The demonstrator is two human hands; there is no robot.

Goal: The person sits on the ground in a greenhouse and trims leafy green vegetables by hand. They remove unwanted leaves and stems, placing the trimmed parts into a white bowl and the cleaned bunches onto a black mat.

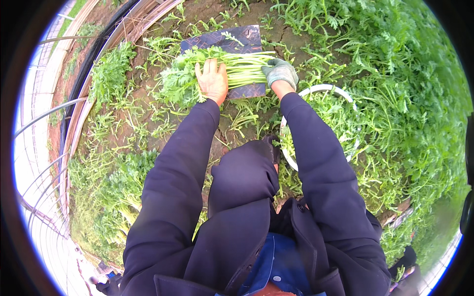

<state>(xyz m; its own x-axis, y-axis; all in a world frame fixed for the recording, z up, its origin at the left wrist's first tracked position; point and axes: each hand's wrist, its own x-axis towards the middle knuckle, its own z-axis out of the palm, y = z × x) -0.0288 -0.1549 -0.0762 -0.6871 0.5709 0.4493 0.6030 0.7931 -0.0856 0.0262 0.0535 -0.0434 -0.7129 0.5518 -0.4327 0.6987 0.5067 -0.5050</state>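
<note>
A bunch of garland chrysanthemum greens lies across a dark patterned board on the soil, leaves to the left and pale stems to the right. My left hand, bare, rests flat over the leafy part with its fingers spread. At the cut stem ends, my right hand wears a grey-green knit glove and closes around them; its fingertips are partly hidden. One loose sprig sits on the board's far part. Under my right forearm, a white round-rimmed container holds loose greens.
Dense standing greens fill the right side. Trimmed leaves and stalks litter the soil around the board. Harvested bunches lie at lower left. Along the left run a black pipe and curved hoops. Parts of other people show near the bottom edge.
</note>
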